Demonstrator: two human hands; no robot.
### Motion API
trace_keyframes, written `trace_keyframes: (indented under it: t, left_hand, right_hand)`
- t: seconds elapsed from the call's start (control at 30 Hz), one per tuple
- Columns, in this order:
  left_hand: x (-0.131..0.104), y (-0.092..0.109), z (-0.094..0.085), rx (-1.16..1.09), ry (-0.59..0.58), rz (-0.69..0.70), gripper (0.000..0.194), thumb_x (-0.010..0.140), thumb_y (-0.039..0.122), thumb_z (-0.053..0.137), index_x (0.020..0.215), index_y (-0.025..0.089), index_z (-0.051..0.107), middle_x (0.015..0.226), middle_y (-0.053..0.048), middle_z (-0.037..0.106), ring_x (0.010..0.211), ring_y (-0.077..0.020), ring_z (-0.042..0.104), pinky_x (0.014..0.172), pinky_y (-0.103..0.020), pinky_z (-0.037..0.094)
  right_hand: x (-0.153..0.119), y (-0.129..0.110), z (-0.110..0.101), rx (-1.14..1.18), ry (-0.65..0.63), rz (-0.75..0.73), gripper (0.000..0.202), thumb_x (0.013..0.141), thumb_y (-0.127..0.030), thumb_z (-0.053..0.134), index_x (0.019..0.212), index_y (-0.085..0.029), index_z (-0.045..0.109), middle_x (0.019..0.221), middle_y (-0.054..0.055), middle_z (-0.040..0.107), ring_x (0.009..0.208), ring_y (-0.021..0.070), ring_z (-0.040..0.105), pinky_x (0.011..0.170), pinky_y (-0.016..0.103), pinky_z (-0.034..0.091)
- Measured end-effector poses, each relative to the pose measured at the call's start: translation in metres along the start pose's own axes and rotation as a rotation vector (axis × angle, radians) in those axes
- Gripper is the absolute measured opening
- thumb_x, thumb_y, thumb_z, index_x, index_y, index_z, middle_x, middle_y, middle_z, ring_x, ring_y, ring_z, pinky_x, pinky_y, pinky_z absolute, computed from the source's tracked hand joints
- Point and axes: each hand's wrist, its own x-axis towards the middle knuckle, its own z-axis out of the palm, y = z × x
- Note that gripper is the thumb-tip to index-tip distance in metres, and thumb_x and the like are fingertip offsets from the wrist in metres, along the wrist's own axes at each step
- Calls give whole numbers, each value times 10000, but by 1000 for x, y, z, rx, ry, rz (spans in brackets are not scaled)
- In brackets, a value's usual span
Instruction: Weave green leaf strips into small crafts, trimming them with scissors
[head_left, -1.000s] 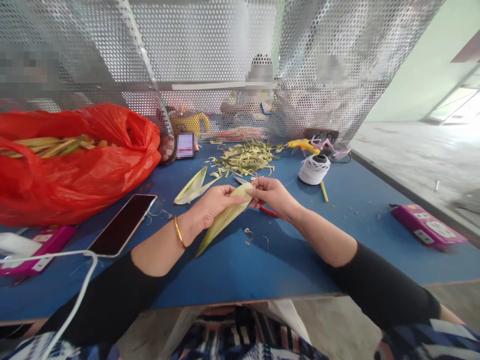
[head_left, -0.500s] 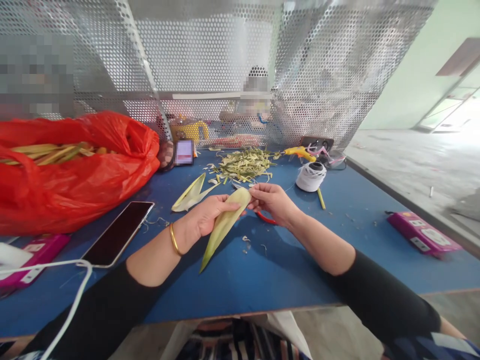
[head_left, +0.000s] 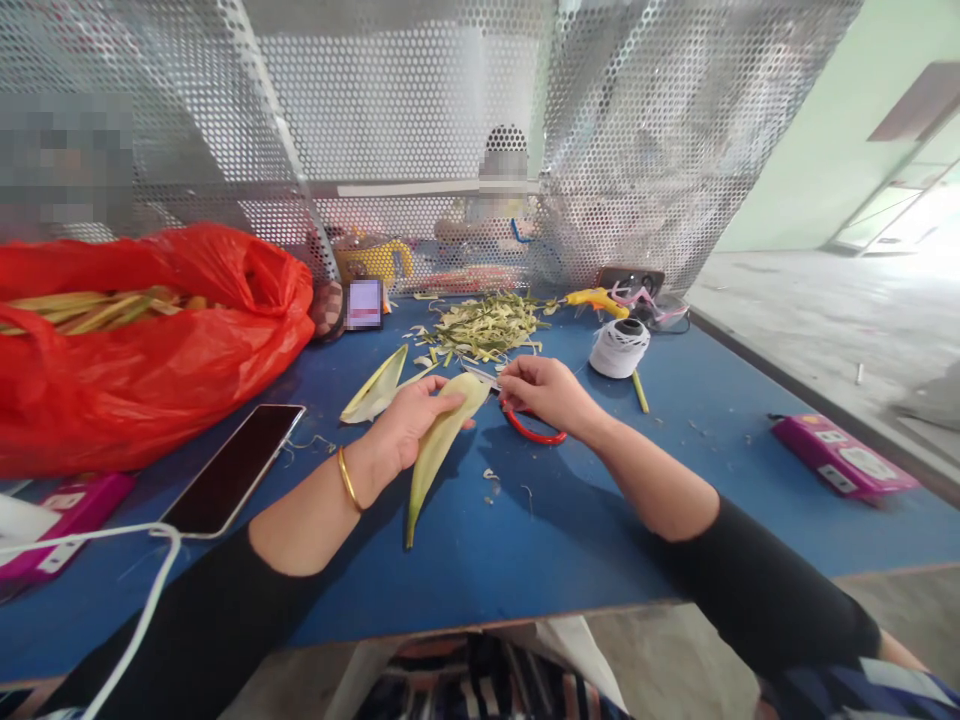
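Observation:
My left hand (head_left: 424, 420) is closed round a pale green corn husk (head_left: 442, 435), thumb on top. The husk's narrow end hangs down toward me, and its broad end points to my right hand. Close beside that broad end, my right hand (head_left: 544, 395) has its fingertips pinched together; whatever is between them is too small to make out. Under the right hand lie scissors with red handles (head_left: 536, 432), partly covered by it, blades pointing away. Another split husk (head_left: 375, 390) rests on the blue table, behind my left hand.
A pile of husk scraps (head_left: 487, 328) lies toward the perforated metal screen (head_left: 405, 110). On the left are a red plastic bag (head_left: 165, 370) of husks and a phone (head_left: 232, 470). A white thread spool (head_left: 619, 350), yellow glue gun (head_left: 596, 302) and purple power strip (head_left: 840, 455) are right.
The husk's broad end has shifted slightly left, away from my right fingertips, which touched it before. More of the red scissor handles shows below my right hand.

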Motion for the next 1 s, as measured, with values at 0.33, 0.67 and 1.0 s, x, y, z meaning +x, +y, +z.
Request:
trace_keyframes:
  t: [0.33,0.67,1.0]
  left_hand:
    - [18,1,-20,-34,-45,63,193,756,89,695,813,166,527,674,-2,656,448,-116,617,419,-189,479]
    - [23,9,-30,-90,-36,171,237,672,115,781,800,155,585,670,10,668,454,-93,600,456,-191,478]
    - [20,23,-41,-182,-14,203,145,707,58,711,795,135,625,641,14,659,468,-94,600,455,-184,453]
  right_hand:
    - [-7,8,-9,-985,-261,40,399,792,-145,521,1188,-94,513,1031,198,675,946,294,658,692,311,437]
    - [-6,8,-21,356,-111,133,504,646,-224,691,1128,-180,549,757,10,640,553,147,597,544,284,470]
    - [-10,10,-18,490,-295,49,593,599,-575,777,981,-191,536,757,-18,547,680,132,575,636,273,467]
